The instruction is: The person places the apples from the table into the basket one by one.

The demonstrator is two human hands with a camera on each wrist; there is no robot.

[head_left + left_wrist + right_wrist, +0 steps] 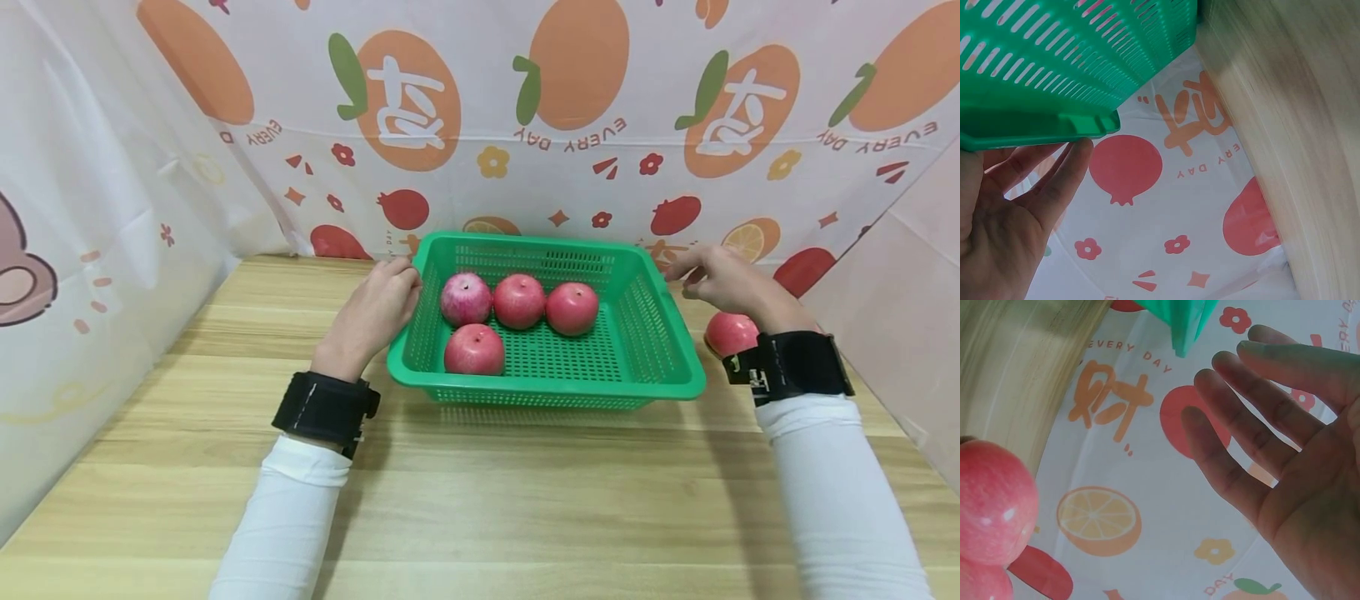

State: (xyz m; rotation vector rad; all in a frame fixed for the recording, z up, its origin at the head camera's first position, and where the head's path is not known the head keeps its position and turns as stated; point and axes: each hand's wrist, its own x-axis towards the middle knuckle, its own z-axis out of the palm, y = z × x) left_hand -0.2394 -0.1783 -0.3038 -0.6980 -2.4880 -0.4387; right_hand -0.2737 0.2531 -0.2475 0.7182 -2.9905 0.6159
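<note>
A green plastic basket (540, 387) stands on the table and holds three red apples (475, 350) and one round, purple-pink streaked piece (466, 298), perhaps an onion. My left hand (382, 304) grips the basket's left rim; in the left wrist view its fingers (1060, 181) bend up under the rim, and the thumb is mostly hidden. Off the right rim, my right hand (723, 279) hovers with loosely bent, spread fingers (1235, 425). It holds nothing, and a gap parts it from the basket corner (1182, 331) in the right wrist view.
Right of the basket, beneath my right wrist, an apple (731, 333) lies on the wooden table (525, 500); the right wrist view shows two apples (994, 500) there. A printed cloth (487, 100) hangs behind the basket and along both sides.
</note>
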